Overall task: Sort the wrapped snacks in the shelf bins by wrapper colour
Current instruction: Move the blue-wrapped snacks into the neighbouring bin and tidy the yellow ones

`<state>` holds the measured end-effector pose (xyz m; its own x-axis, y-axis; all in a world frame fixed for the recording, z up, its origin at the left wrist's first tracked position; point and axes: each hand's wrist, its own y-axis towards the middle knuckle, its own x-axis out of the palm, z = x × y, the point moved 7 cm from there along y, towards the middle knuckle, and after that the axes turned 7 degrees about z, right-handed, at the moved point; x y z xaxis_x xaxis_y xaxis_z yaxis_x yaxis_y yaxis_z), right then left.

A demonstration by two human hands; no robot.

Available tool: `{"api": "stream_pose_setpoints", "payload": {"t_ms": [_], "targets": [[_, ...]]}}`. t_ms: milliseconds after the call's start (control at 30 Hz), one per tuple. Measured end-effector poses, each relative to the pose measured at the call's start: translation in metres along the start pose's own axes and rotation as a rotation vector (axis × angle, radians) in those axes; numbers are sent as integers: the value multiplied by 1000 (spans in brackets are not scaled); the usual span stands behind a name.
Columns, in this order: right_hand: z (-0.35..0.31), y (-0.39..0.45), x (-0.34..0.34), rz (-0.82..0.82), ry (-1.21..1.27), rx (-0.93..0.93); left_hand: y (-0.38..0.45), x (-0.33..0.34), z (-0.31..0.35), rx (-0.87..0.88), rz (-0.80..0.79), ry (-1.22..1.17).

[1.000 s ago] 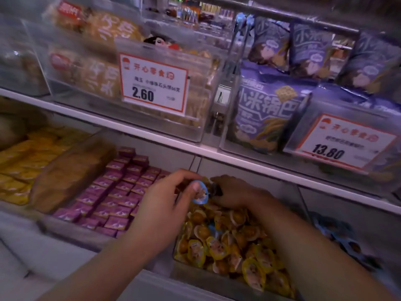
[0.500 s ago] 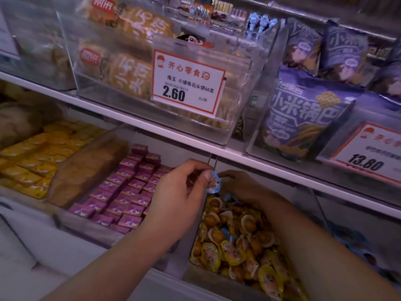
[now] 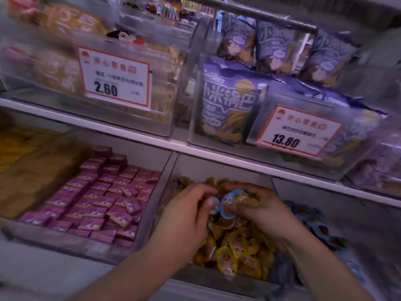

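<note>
On the lower shelf, a clear plastic bin [image 3: 173, 170] heaped with yellow-wrapped round snacks [image 3: 236, 253] sits under both hands. The left hand [image 3: 186, 213] pinches a blue-wrapped round snack [image 3: 214, 206]; the right hand [image 3: 262, 205] curls its fingers [image 3: 233, 208] around more blue and yellow pieces. The blue-snack bin [image 3: 314, 220] lies rightward, nearer the right hand.

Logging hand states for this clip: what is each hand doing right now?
Left hand: pinching a small round blue-rimmed wrapped snack.
Right hand: curled round a blue-rimmed snack and a yellow-rimmed snack.
</note>
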<state>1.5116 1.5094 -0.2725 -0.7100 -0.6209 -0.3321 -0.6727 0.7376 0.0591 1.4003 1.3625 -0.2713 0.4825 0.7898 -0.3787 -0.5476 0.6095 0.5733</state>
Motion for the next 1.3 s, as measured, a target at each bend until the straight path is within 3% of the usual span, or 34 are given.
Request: {"api": "stream_pose_setpoints", "payload": {"t_ms": [133, 200, 300, 367, 467, 667, 800, 933, 1033, 1167, 1300], "targets": [[-3, -13, -3, 60, -168, -118, -5, 40, -25, -452, -131, -244], [1, -16, 4, 41, -142, -121, -5, 51, -26, -523, -196, -359], [5, -16, 1, 94, -81, -114, 0, 55, -25, -425, -251, -330], [6, -15, -1, 86, -84, -109, 5, 49, -25, -323, -193, -221], [9, -15, -3, 76, -33, -68, 12, 44, -27, -316, -100, -204], [10, -22, -21, 340, 227, 66, 15, 37, -8, -278, 47, -272], [2, -37, 20, 0, 871, 320, 7, 45, 22, -76, 50, -115], [1, -38, 8, 110, 778, 201, 3, 62, 33, 43, -77, 53], [4, -30, -24, 229, 655, 125, -1, 70, 32, 24, -224, -12], [14, -20, -91, 431, 453, 20, -2, 64, 28, 137, -385, 26], [68, -6, -153, 571, 158, 141, -16, 69, 8, 204, -608, 241]]}}
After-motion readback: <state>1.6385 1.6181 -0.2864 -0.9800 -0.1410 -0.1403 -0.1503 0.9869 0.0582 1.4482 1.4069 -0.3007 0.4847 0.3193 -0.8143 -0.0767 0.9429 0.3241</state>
